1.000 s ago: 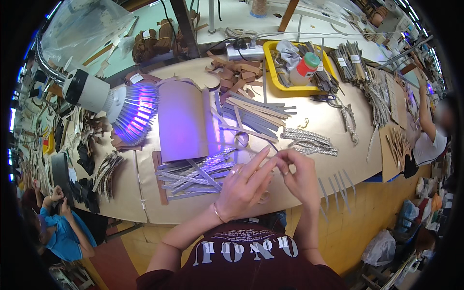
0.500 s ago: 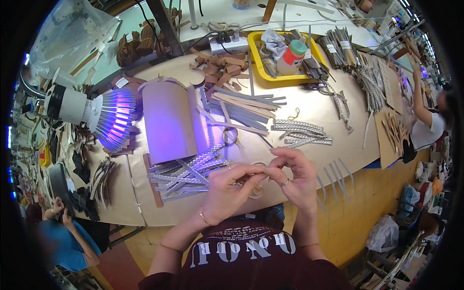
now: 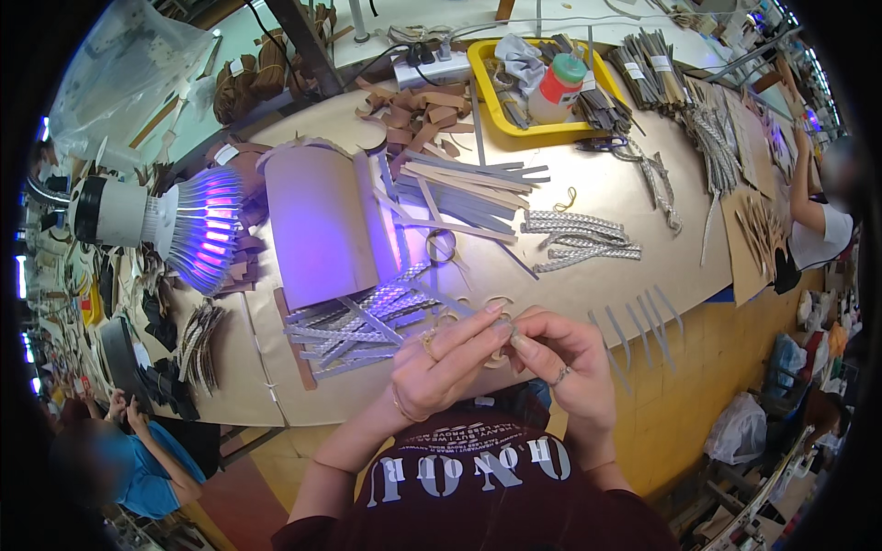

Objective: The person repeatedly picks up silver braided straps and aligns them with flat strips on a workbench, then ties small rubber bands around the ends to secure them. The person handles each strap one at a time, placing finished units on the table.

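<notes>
My left hand [image 3: 450,361] and my right hand [image 3: 565,354] meet at the table's near edge, fingertips together. A flat grey strip [image 3: 439,296] slants from the strip pile to the fingertips, where its end is hidden. Both hands look pinched on it; the left fingers lie long and pressed together, the right thumb bent against its forefinger. Pale ring-shaped rolls [image 3: 496,360] show partly behind the fingers. To the left lies a heap of braided silver and grey strips [image 3: 354,326]. Beyond the hands rests a dark-rimmed ring [image 3: 442,245].
A lit lamp [image 3: 197,225] stands left of a tan curved form [image 3: 317,220]. Farther back are brown scraps [image 3: 413,119] and a yellow tray [image 3: 482,87] with a red-labelled bottle [image 3: 556,92]. Braided bundles [image 3: 583,241] lie right; grey strips [image 3: 643,331] overhang the front edge. Co-workers sit both sides.
My left fingers have straightened and stretched over the fingertips of the right hand. The grey strip leading to them now shows. The whole view has shifted slightly.
</notes>
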Demonstrator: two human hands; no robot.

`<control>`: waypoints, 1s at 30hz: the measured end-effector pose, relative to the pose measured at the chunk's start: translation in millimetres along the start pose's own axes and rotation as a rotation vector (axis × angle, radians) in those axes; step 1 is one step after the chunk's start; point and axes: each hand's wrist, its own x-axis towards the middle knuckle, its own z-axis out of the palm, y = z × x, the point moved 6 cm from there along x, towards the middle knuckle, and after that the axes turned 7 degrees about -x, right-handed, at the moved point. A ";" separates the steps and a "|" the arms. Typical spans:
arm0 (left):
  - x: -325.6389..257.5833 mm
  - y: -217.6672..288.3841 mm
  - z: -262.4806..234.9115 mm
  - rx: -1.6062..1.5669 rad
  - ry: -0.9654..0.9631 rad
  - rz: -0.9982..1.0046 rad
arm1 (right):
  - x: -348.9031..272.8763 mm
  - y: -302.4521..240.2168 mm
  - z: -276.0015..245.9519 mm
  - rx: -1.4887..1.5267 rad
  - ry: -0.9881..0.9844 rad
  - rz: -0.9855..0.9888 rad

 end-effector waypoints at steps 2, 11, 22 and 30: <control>-0.7 -1.1 0.6 -0.009 -0.027 0.001 | -0.1 0.6 0.1 0.005 0.005 0.015; 0.2 -0.9 1.1 0.002 -0.040 0.000 | -0.4 -2.6 -2.1 -0.114 0.039 -0.085; 0.8 -3.9 5.6 -0.067 -0.054 -0.055 | 0.0 -5.7 -7.4 -0.190 0.070 -0.124; 10.6 -9.1 5.0 -0.445 -0.046 -0.479 | 1.4 -22.7 -4.1 -0.640 0.169 -0.397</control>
